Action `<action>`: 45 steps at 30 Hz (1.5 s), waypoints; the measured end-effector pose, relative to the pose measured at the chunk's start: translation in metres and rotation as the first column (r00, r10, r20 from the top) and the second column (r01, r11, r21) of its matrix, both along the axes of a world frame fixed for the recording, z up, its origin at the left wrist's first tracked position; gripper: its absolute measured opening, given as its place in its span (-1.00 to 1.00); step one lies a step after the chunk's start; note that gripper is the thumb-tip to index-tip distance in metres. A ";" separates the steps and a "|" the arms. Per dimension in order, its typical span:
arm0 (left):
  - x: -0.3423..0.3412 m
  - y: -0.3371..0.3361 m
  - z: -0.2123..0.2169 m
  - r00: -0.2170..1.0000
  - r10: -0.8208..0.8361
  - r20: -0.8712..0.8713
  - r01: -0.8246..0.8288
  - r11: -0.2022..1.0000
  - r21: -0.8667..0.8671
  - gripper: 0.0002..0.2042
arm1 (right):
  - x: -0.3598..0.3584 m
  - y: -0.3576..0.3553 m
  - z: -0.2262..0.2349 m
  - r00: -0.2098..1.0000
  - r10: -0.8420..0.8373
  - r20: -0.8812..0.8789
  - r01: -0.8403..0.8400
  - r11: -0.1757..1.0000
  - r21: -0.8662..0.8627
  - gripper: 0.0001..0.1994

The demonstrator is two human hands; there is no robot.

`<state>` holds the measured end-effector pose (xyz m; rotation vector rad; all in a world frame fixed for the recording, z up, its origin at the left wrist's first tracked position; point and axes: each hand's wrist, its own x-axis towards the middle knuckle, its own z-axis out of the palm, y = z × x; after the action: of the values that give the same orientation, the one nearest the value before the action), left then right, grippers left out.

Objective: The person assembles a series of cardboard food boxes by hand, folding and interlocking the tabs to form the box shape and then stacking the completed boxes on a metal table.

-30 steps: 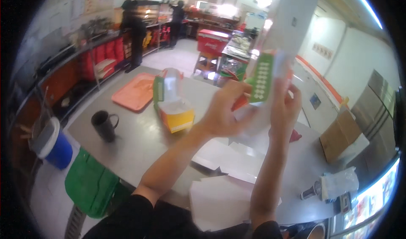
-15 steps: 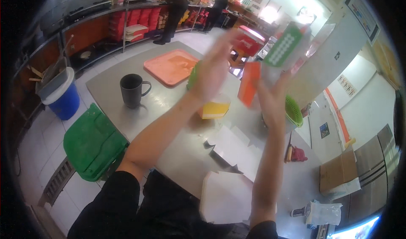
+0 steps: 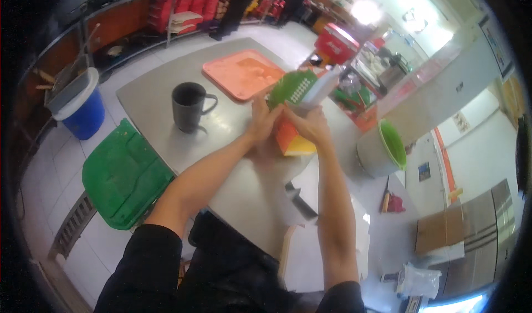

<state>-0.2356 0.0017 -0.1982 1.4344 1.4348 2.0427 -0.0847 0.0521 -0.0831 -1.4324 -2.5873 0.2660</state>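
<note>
My two hands are close together over the middle of the steel table (image 3: 235,202). They grip a green and white printed paperboard carton piece (image 3: 293,88), my left hand (image 3: 262,122) at its near left edge and my right hand (image 3: 311,126) at its near right. Right below the fingers shows an orange paperboard piece (image 3: 285,133); whether it is part of the same carton I cannot tell. A yellow paperboard piece (image 3: 301,145) adjoins it, near the table. White flat paperboard blanks (image 3: 305,257) lie by my right forearm.
A dark mug (image 3: 188,111) and an orange tray (image 3: 238,77) stand left and far on the table. A pale bucket with a green basket (image 3: 382,149) is at the right. The green lidded bin (image 3: 124,174) stands left of the table, the blue bucket (image 3: 86,119) beyond it.
My hands have come down and together from a raised, spread position. The green and white piece has moved left and lower, and the orange piece now sits beside the yellow one.
</note>
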 end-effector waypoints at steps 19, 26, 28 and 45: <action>0.050 -0.044 0.040 0.815 0.520 -0.255 -0.350 0.794 0.497 -0.44 | 0.320 -0.146 0.014 0.989 0.097 -0.110 -0.136 0.886 -0.444 -0.76; 0.180 -0.118 0.141 0.411 -0.620 -0.668 0.684 0.694 -0.223 -0.63 | 0.294 -0.177 0.082 0.975 0.222 0.006 -0.214 0.932 0.292 -0.84; 0.184 -0.118 0.164 0.239 -0.804 -0.545 0.653 0.548 -0.523 -0.66 | 0.294 -0.196 0.111 0.982 0.187 -0.011 -0.183 0.971 0.155 -0.84; 0.175 -0.125 0.081 -0.034 -0.995 -0.089 0.747 0.034 -0.664 -0.59 | 0.339 -0.227 -0.008 0.887 0.133 -0.442 -0.362 0.794 -0.488 -0.51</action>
<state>-0.0609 -0.1233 -0.1177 1.9787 0.4582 0.3104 0.2540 -0.1747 -0.0912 -0.9973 -2.4436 1.3080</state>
